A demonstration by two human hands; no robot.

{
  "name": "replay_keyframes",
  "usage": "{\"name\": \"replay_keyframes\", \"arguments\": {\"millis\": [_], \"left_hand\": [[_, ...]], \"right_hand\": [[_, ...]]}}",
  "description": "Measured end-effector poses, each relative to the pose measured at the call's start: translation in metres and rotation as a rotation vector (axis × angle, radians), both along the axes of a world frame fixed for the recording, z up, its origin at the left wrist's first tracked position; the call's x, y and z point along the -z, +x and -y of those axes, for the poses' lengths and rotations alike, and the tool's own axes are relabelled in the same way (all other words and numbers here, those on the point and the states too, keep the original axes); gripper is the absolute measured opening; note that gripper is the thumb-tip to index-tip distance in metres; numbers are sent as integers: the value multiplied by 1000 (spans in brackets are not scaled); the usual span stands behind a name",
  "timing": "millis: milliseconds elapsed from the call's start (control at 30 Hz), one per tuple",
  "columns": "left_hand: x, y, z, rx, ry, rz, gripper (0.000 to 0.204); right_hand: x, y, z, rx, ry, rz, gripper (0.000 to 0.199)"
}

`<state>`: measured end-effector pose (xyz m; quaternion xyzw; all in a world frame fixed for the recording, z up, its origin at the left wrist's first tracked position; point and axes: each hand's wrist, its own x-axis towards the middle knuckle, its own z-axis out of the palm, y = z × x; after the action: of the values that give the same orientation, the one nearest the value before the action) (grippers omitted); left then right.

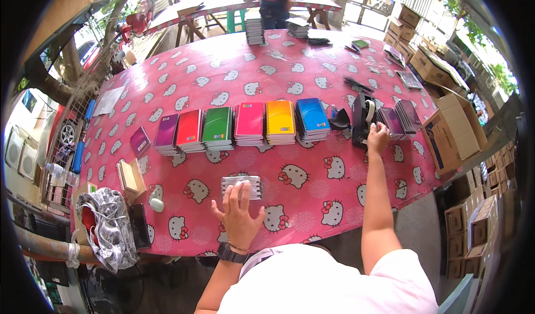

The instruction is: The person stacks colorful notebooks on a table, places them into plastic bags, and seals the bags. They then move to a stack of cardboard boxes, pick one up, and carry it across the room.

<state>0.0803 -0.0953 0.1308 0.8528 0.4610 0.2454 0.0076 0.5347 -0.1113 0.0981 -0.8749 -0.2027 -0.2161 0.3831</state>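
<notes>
My left hand (238,215) lies with spread fingers on a small spiral-bound pack (253,188) that looks wrapped in clear plastic. On the right, my right hand (379,138) reaches out to a black tape dispenser (359,125), its fingers pinched by the white tape roll (370,111); the strip itself is too fine to make out. Ahead of my hands stands a row of spiral notebook stacks: purple (166,130), red (190,127), green (217,125), pink (250,120), yellow (280,119) and blue (314,116).
Dark wrapped notebooks (402,119) lie right of the dispenser, near an open cardboard box (454,130). A loose purple notebook (140,141), a white rounded case (156,203) and a patterned cloth bag (108,227) are at the left. Beyond the pink tablecloth (184,91) stands another person (272,4).
</notes>
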Motion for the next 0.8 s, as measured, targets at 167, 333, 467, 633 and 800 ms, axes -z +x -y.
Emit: {"name": "replay_keyframes", "arguments": {"millis": [167, 333, 467, 633, 800], "left_hand": [[-1, 5, -2, -1, -12, 7, 80], [4, -3, 2, -81, -62, 1, 80], [5, 4, -1, -31, -64, 34, 81], [1, -4, -2, -54, -126, 34, 78], [-3, -8, -2, -68, -145, -18, 79]], "right_hand": [[30, 68, 10, -114, 90, -571, 35], [31, 11, 25, -235, 237, -70, 19], [84, 1, 46, -439, 760, -1167, 15], [-11, -176, -53, -1228, 63, -1290, 16], [-124, -292, -119, -2073, -745, -353, 36]]}}
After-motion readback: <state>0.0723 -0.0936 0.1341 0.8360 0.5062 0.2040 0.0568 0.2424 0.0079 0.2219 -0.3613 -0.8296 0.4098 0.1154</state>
